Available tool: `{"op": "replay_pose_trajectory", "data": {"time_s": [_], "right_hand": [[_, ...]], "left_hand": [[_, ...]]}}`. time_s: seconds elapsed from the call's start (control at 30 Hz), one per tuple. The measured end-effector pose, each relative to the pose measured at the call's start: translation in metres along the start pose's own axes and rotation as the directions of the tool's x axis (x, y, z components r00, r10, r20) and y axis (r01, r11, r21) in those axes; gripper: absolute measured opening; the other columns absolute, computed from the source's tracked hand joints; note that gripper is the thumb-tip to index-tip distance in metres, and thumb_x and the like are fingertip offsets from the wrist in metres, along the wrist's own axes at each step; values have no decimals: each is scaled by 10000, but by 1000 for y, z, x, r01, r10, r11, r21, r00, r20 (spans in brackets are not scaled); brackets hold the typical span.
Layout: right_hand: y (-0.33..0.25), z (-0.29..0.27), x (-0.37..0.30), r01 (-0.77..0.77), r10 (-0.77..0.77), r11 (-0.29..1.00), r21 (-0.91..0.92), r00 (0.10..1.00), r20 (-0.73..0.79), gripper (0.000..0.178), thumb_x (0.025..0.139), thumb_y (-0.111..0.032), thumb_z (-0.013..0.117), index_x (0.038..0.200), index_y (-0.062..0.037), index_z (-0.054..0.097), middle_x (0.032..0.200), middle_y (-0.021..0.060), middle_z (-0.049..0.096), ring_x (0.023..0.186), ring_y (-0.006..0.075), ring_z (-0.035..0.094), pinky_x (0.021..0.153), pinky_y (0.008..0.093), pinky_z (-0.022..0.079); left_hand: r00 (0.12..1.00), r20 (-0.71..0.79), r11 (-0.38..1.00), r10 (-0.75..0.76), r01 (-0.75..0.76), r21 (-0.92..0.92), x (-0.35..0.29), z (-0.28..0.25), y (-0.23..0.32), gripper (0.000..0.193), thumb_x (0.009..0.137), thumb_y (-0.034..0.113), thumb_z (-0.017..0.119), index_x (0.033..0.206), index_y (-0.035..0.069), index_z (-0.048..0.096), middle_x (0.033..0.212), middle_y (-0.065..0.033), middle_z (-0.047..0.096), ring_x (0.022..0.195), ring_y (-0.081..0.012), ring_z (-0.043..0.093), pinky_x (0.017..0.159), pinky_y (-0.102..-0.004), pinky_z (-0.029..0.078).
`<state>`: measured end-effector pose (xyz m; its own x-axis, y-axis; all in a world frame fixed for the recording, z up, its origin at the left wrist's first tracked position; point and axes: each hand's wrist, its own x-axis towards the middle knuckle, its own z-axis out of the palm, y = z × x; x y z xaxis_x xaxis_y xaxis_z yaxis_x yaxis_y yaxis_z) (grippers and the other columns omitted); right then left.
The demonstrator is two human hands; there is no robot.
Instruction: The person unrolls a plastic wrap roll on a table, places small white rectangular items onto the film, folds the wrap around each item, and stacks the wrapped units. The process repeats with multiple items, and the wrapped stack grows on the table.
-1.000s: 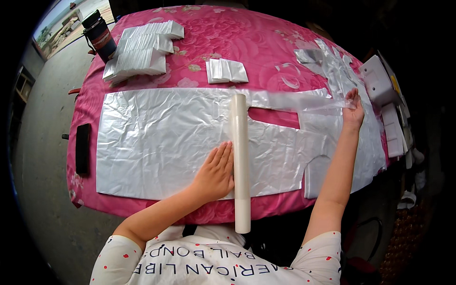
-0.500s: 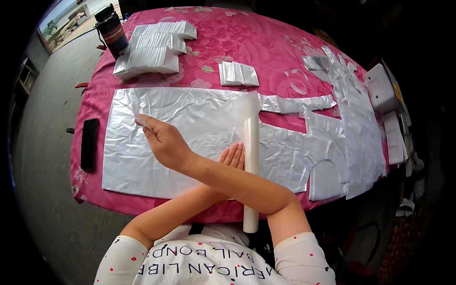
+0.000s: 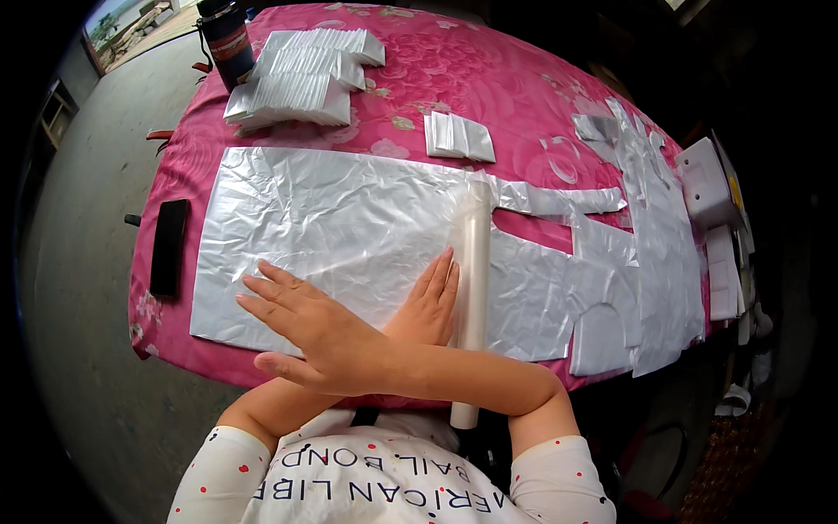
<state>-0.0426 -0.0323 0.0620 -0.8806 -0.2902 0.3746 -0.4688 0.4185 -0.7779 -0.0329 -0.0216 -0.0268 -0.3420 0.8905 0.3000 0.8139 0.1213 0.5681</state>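
Observation:
My forearms are crossed, the right one lying over the left. Fingers spread, my right hand (image 3: 319, 336) is over the lower left part of a silvery white plastic sheet (image 3: 323, 210) and holds nothing. Whether its palm touches the sheet, I cannot tell. My left hand (image 3: 430, 301) lies flat on the sheet, fingers stretched out, right beside a roll of translucent film (image 3: 474, 288). The roll lies lengthwise, and its near end sticks out past the table's front edge. Wrinkles run across the sheet.
On the pink flowered tablecloth (image 3: 489, 79) stand folded white packets (image 3: 301, 87), a smaller packet stack (image 3: 458, 138) and a dark bottle (image 3: 229, 44). A black phone (image 3: 169, 249) lies left. Cut plastic pieces (image 3: 663, 271) cover the right side, near white boxes (image 3: 705, 179).
My right hand has let go of the film it pinched at the upper left, opened, and moved down toward me. My left hand stays flat by the roll. The view has shifted slightly.

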Motion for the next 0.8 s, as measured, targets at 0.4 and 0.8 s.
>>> {"op": "replay_pose_trajectory", "data": {"time_s": [0.4,0.8], "right_hand": [[34,-102,-183,-420,280,796,-436,894,-350,436,861,-272,560,1198,1,526,1287,154,486,1233,334,414,1012,414,340],[39,-41,-84,-33,171,865,-501,957,233,646,871,-507,419,1322,-45,419,1368,113,412,1334,306,253,1087,483,152]], "left_hand": [[744,559,-325,-366,461,-826,99,-22,-49,667,952,454,267,1357,-72,198,1327,-146,393,1017,-285,551,842,-364,440],[775,168,129,-609,305,-944,3,-107,-73,287,923,161,462,1159,5,513,1102,-117,597,882,-137,594,741,-264,489]]}}
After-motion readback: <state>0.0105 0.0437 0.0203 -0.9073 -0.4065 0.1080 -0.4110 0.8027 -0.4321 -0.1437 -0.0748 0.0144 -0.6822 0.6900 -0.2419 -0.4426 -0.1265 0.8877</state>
